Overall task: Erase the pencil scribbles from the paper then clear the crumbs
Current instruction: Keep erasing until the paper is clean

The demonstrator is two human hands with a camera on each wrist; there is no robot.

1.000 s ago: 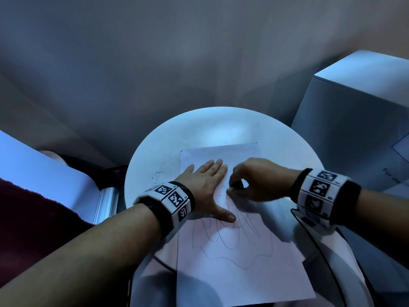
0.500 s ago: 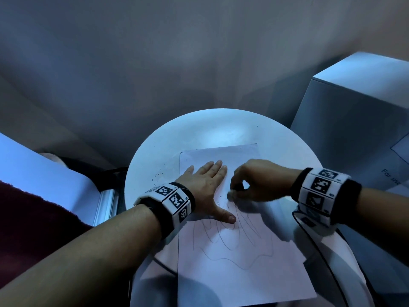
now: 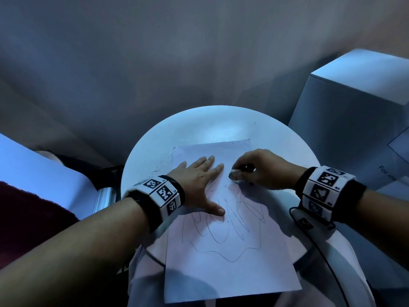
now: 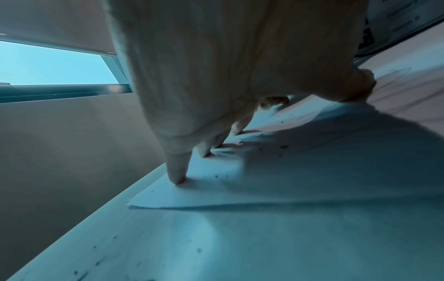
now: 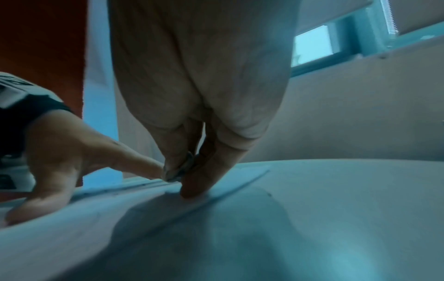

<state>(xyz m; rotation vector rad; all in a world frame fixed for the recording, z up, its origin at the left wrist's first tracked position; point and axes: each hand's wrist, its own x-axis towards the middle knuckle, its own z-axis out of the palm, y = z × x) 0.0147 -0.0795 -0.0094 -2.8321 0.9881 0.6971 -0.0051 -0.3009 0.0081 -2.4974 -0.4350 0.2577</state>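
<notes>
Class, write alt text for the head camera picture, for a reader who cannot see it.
A person's right hand pinches a small eraser against a sheet of paper on a round white table, while the left hand lies flat on the sheet. Looping pencil scribbles remain below the hands, and dark crumbs dot the table at left.

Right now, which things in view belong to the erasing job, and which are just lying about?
Job: paper, pencil scribbles, eraser pinched by right hand, left hand pressing paper flat, crumbs.
Lying about: round table, white box, black cable.
</notes>
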